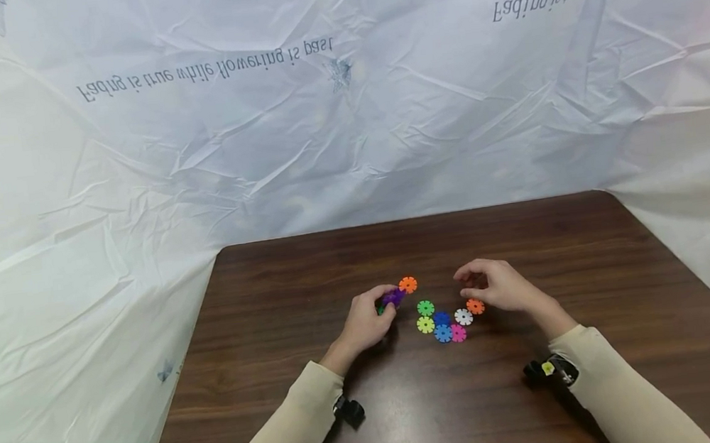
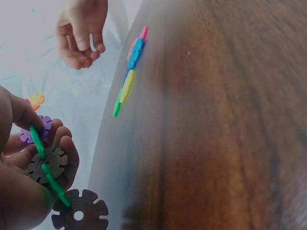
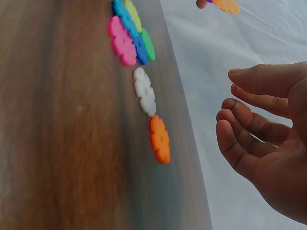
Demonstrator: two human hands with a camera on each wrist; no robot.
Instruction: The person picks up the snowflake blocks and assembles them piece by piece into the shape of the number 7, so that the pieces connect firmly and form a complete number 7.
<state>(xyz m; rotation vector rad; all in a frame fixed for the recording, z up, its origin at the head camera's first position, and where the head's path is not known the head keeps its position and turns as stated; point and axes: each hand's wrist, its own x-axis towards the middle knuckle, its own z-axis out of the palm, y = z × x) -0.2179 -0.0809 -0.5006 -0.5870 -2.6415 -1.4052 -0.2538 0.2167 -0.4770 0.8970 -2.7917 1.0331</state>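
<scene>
My left hand [image 1: 365,322] pinches a chain of slotted plastic discs, flower-like and joined at their notches. A purple disc [image 1: 393,298] sits between thumb and fingers, and an orange disc [image 1: 408,285] sticks out at the chain's far end. In the left wrist view, two green discs seen edge-on, a greyish disc [image 2: 48,166] and a dark brownish disc [image 2: 79,213] continue the chain. My right hand [image 1: 497,285] hovers with loosely bent fingers, holding nothing. Nearest to it lie a loose orange disc [image 1: 475,306] and a white disc [image 1: 463,316].
Left of the white disc, a pink disc [image 1: 458,333], light blue disc [image 1: 443,333], dark blue disc [image 1: 441,318], yellow disc [image 1: 425,324] and green disc [image 1: 425,307] lie close together on the brown wooden table [image 1: 295,270]. A white printed sheet [image 1: 322,146] hangs behind the table.
</scene>
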